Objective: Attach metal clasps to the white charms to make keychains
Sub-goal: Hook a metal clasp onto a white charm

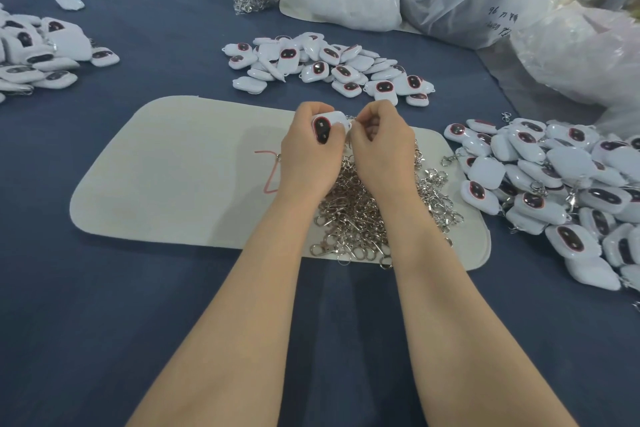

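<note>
Above the pale felt mat (166, 163), the left hand (308, 152) pinches a small, glossy white plastic charm (330, 121), likely light, rigid and slippery, while the right hand (379, 146) nips a thin metal clasp (350, 118) at its loop.

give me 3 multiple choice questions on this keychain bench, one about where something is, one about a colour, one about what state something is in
1. Where is the loose heap of metal clasps?
A. on the pale mat
B. inside a white bag
C. on the far left charm pile

2. What colour is the cloth covering the table?
A. red
B. dark blue
C. yellow

3. What is the left hand doing?
A. lying flat and empty
B. holding a white charm
C. gripping a bag

Answers:
1 A, the clasps lie on the pale mat beneath the forearms.
2 B, the cloth is dark blue all round the mat.
3 B, its fingers are closed round a white charm while the right hand pinches at the charm's edge.
</note>
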Tool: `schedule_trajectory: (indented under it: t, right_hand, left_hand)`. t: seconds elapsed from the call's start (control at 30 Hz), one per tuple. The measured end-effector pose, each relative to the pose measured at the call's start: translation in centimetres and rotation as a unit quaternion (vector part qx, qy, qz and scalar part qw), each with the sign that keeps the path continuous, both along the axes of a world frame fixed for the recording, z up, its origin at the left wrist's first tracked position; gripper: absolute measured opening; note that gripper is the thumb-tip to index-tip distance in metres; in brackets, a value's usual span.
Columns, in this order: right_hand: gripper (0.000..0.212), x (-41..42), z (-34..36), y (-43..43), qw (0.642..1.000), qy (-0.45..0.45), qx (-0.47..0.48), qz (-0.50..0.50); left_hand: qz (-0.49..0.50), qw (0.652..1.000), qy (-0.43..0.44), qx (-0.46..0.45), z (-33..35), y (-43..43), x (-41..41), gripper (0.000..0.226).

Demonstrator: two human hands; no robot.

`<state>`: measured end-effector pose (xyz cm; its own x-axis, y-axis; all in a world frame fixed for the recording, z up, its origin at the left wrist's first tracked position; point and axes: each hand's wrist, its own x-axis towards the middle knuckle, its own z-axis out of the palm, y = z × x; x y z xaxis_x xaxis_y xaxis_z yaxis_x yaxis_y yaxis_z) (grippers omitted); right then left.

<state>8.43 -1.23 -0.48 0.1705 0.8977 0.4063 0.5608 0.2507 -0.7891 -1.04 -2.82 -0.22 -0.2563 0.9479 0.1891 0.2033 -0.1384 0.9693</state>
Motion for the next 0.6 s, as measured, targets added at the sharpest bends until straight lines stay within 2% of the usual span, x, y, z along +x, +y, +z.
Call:
schedule_trajectory:
  t: [0.37,0.53,0.6]
  right_hand:
    - [0.012,-0.43,-0.05,-0.14,1.000,-0.028,-0.003,0.010]
    - [0.008,-0.82,0.20,-0.33,0.996,-0.087,-0.020,0.029]
    - [0.004,-0.84,0.29,-0.37,0.991,-0.124,-0.029,0.035]
  left_hand:
    - [0.027,0.999,0.023,0.001,-0.13,0.16,-0.06,0.021]
    - [0.034,0.999,0.022,-0.003,-0.25,0.17,-0.20,0.021]
    - [0.033,0.998,0.058,0.009,-0.27,0.00,-0.26,0.022]
